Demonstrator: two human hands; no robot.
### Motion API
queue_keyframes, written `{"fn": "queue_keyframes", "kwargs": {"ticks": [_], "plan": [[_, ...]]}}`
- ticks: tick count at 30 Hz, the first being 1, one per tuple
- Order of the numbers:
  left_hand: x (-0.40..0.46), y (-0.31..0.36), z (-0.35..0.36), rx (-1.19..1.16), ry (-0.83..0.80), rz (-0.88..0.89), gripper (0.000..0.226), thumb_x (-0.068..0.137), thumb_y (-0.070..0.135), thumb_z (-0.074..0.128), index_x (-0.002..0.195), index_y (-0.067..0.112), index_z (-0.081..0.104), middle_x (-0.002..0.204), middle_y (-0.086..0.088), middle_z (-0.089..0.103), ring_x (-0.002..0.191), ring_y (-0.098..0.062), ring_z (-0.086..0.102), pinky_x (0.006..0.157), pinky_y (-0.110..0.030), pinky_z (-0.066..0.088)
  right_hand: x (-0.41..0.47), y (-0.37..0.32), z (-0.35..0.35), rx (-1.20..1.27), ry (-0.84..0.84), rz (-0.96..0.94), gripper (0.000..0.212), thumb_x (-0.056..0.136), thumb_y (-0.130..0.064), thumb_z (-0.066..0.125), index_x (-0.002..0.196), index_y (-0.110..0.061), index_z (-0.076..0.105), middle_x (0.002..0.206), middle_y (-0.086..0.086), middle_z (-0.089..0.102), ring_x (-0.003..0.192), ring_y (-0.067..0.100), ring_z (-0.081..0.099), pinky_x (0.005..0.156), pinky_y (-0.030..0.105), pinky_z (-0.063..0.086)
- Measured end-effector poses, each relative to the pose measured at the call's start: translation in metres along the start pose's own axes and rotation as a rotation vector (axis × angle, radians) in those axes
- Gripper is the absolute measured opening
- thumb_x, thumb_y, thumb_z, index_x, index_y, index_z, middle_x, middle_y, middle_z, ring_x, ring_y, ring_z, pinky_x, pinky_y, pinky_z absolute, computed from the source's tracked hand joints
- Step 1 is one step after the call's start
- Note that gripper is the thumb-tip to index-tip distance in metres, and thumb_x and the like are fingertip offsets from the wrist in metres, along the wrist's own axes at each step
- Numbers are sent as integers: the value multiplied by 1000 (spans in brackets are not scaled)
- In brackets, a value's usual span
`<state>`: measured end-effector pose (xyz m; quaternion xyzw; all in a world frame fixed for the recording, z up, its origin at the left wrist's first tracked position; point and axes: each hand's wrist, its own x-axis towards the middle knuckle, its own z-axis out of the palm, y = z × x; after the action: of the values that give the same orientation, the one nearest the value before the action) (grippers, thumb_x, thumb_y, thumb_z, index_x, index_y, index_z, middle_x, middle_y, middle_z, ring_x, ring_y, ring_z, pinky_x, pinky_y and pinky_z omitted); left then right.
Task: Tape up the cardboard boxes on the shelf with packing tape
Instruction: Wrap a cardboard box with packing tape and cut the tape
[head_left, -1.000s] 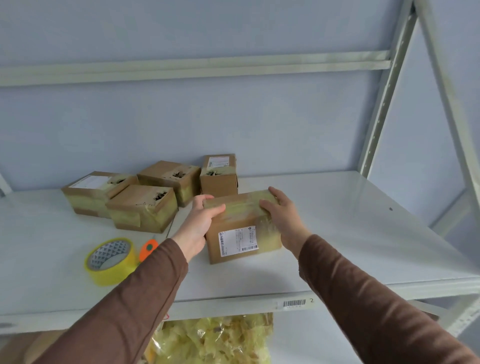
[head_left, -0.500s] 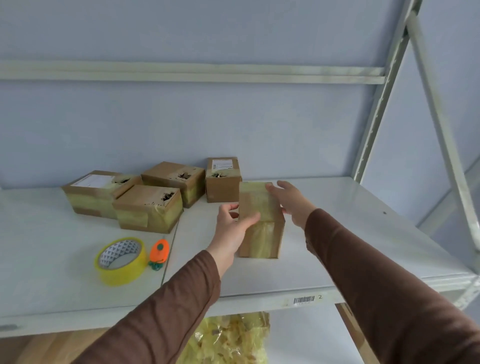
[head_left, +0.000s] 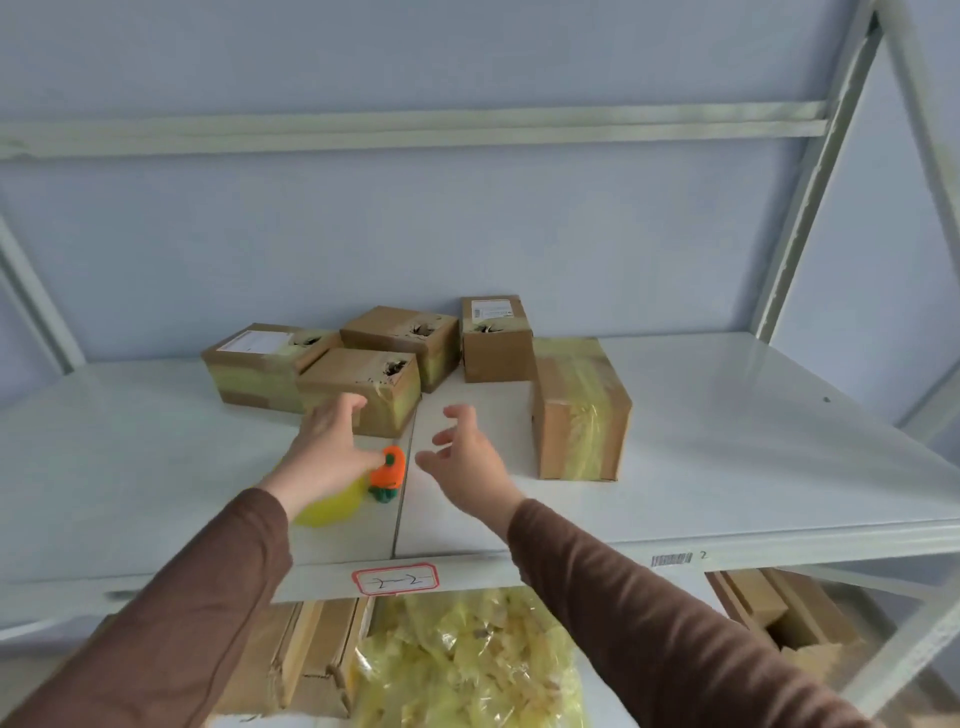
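A cardboard box wrapped in yellowish tape (head_left: 579, 410) stands on the white shelf (head_left: 727, 467), right of centre, with no hand on it. Several other cardboard boxes sit at the back: one with a torn hole in its top (head_left: 363, 387), one behind it (head_left: 402, 335), one at the left with a white label (head_left: 260, 364), and an upright one (head_left: 496, 338). My left hand (head_left: 327, 452) reaches out with relaxed fingers over the yellow tape roll (head_left: 330, 504), near the torn box. My right hand (head_left: 465, 462) hovers with fingers spread, holding nothing.
A small orange cutter shaped like a carrot (head_left: 388, 472) lies by the tape roll. A red-bordered label (head_left: 395, 579) is stuck on the shelf's front edge. Below are a bag of yellow material (head_left: 467, 660) and more cardboard (head_left: 296, 649). A metal upright (head_left: 800, 208) stands at the right.
Both hands have let go of the taped box, which now stands on the shelf at the right. They have moved left toward the torn box, and the left hand now covers the tape roll.
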<state>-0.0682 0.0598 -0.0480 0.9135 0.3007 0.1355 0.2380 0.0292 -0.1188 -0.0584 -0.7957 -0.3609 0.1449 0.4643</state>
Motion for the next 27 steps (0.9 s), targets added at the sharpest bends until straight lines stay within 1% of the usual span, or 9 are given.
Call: {"fn": "queue_keyframes", "kwargs": {"ticks": [3, 6, 9, 12, 14, 17, 22, 25, 27], "plan": [[6, -13, -6, 345, -225, 4, 84, 83, 38, 74, 155, 21, 34, 159, -5, 35, 146, -27, 26, 113, -36, 31, 15, 1, 37, 74, -48, 139, 99, 92, -23, 73, 162, -19, 4, 135, 12, 61, 120, 30, 62, 102, 46, 52], [10, -17, -2, 410, -227, 49, 58, 84, 39, 73, 137, 25, 53, 136, 0, 54, 124, -21, 45, 94, -31, 40, 29, -4, 61, 27, -12, 142, 104, 90, -21, 74, 163, -18, 0, 127, 15, 65, 114, 33, 63, 98, 44, 53], [4, -14, -2, 364, -134, 120, 26, 82, 44, 77, 99, 32, 62, 96, 10, 56, 91, -14, 50, 66, -30, 36, 33, -2, 66, 155, 2, 168, 82, 88, -16, 72, 157, -16, 27, 115, 12, 65, 103, 28, 65, 90, 39, 55], [-6, -10, 1, 179, -64, 233, 25, 78, 45, 82, 77, 31, 62, 80, 10, 55, 79, -14, 53, 62, -31, 36, 26, 0, 56, 418, -64, 170, 27, 89, -11, 66, 115, -3, 66, 88, 6, 60, 76, 18, 56, 68, 32, 50], [-12, -1, -1, -46, -58, 262, 19, 79, 40, 85, 75, 34, 67, 79, 11, 63, 77, -14, 59, 67, -32, 41, 19, -3, 41, 549, -129, 169, 13, 93, -19, 65, 99, -8, 71, 83, 2, 61, 74, 14, 57, 63, 26, 50], [-19, 21, 0, -341, -96, 264, 12, 84, 32, 84, 92, 39, 79, 94, 17, 75, 92, -5, 68, 80, -26, 51, 8, -14, 7, 585, -176, 136, 15, 97, -31, 68, 97, -17, 73, 84, -3, 65, 76, 10, 62, 63, 24, 56], [-26, 67, 19, -477, 6, 359, 28, 90, 19, 78, 71, 39, 72, 84, 1, 66, 80, -6, 62, 76, -30, 44, -14, -24, -37, 163, 82, 2, 35, 102, -39, 57, 83, -10, 61, 76, 7, 56, 69, 20, 53, 68, 35, 45], [-26, 103, 20, -466, 37, 427, 27, 91, 34, 76, 70, 48, 68, 81, 8, 61, 75, -1, 58, 67, -19, 40, -24, -26, -59, 306, 221, 17, 37, 102, -48, 55, 86, -15, 58, 85, 5, 58, 74, 16, 50, 72, 33, 44], [-24, 119, 22, -417, 51, 448, 22, 89, 39, 77, 70, 40, 66, 80, 9, 57, 68, -4, 54, 62, -22, 37, -26, -22, -80, 440, 369, 37, 39, 100, -53, 57, 83, -18, 47, 79, -3, 47, 71, 14, 44, 69, 32, 42]]}}
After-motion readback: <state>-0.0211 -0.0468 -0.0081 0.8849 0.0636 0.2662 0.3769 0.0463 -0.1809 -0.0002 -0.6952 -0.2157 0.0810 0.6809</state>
